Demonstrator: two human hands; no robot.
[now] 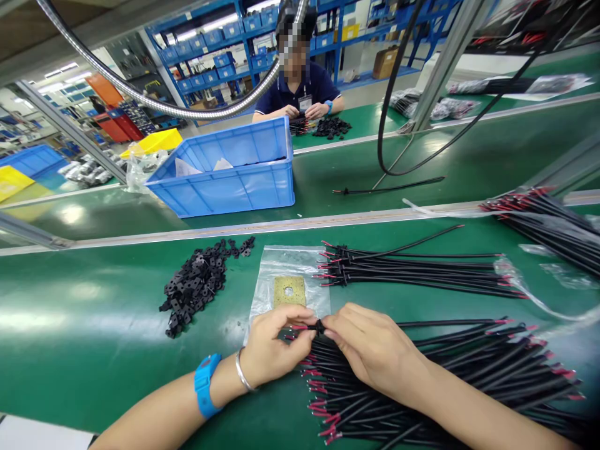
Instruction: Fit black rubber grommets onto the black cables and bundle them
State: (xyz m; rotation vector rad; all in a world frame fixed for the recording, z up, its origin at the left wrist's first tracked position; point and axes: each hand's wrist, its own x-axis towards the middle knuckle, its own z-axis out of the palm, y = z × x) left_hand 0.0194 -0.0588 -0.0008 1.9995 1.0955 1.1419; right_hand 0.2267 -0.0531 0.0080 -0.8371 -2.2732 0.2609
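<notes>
My left hand (pixel 276 347) and my right hand (pixel 375 347) meet in front of me over a cable with red wire ends. A small black clip (pixel 319 327) sits around that cable near its stripped end. Left thumb and fingers close on the clip from the wire-end side, while my right hand pinches the black cable just behind it. Below and to the right lies a big bundle of black cables (pixel 450 381) with red ends. Several cables with clips fitted (pixel 412 272) lie beyond my right hand. A pile of loose black clips (pixel 194 287) is on the left.
A yellowish square plate (pixel 289 290) with a hole lies on a see-through plastic bag (pixel 267 269). Behind the metal rail stands a blue bin (pixel 229 187). A single cable (pixel 389 187) lies right of it. Across the bench a person (pixel 300 87) handles small parts. A black cable loop (pixel 382 137) hangs overhead.
</notes>
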